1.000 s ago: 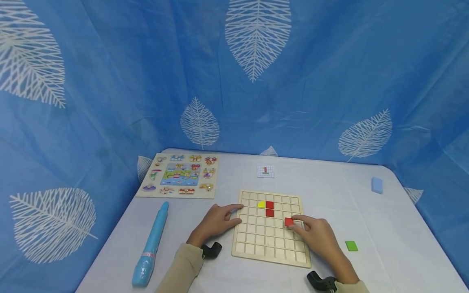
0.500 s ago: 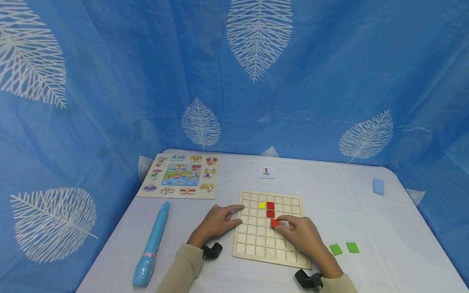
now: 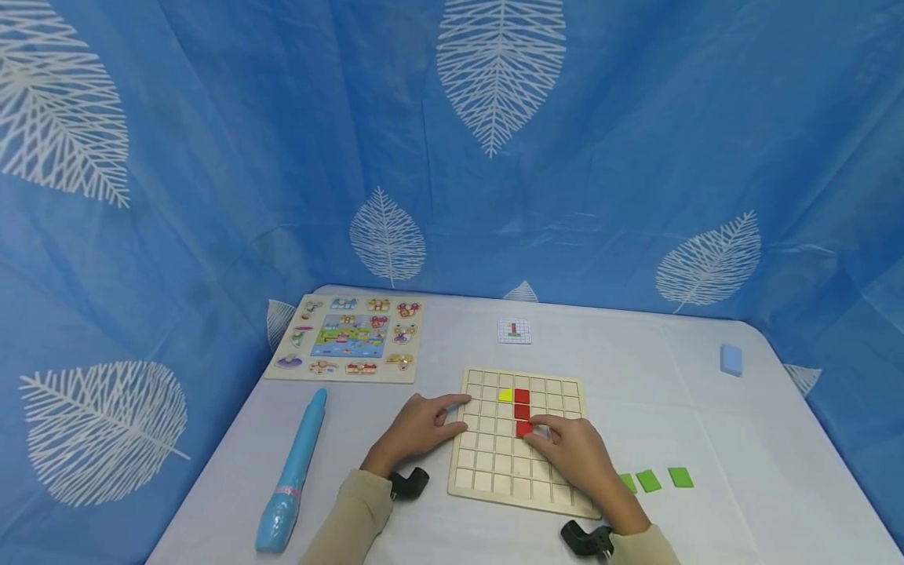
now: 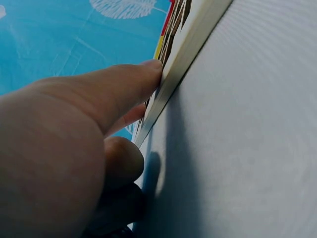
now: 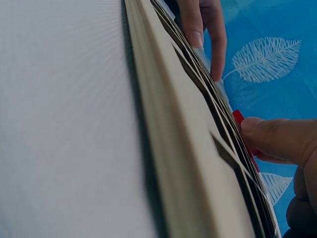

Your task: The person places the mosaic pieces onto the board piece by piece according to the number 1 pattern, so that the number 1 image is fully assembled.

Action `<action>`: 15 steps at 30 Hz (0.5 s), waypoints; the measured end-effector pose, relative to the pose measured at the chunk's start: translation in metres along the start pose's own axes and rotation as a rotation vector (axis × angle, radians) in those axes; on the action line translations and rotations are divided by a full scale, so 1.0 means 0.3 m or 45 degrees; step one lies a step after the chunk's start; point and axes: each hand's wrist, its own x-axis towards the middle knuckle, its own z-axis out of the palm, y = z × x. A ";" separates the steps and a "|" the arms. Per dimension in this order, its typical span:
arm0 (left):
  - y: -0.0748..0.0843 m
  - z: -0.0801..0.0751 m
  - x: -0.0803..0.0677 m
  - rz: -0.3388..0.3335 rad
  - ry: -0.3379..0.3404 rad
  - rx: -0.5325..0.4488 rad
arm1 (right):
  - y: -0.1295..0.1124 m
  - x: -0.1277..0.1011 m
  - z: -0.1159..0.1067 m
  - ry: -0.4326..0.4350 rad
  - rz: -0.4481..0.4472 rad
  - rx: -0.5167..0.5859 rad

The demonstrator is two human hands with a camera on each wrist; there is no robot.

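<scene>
A wooden grid board (image 3: 487,479) lies flat on the table. One yellow tile (image 3: 505,395) sits in it beside a red tile (image 3: 522,396), with a second red tile just below that one. Between thumb and index finger my right hand (image 3: 575,455) pinches a third red tile (image 3: 523,429), at the cell directly under those two. The right wrist view shows this red tile (image 5: 238,117) partly hidden by the thumb, its edge raised above the grid. My left hand (image 3: 418,425) rests its thumb and index fingertips on the board's left edge.
Several green tiles (image 3: 648,480) lie right of the board, one partly behind the right forearm. A small pattern card (image 3: 515,331) lies behind the board. Around it are a picture puzzle (image 3: 346,337), a blue packaged stick-like object (image 3: 291,479) and a light-blue block (image 3: 730,359).
My right hand has carried the red tile leftward across the board to the column of red tiles, uncovering more green tiles. The left hand has stayed at the board's edge.
</scene>
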 end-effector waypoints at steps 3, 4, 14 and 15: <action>-0.001 0.002 0.000 -0.001 0.002 0.005 | -0.001 0.000 0.006 0.009 -0.009 0.007; -0.002 0.002 0.000 -0.002 0.003 0.003 | -0.002 0.000 0.007 0.015 -0.015 0.008; -0.004 0.005 0.000 -0.007 0.003 -0.005 | -0.002 0.002 0.019 0.054 -0.063 -0.011; -0.004 0.005 0.000 -0.008 0.003 -0.006 | -0.002 0.002 0.019 0.054 -0.063 -0.009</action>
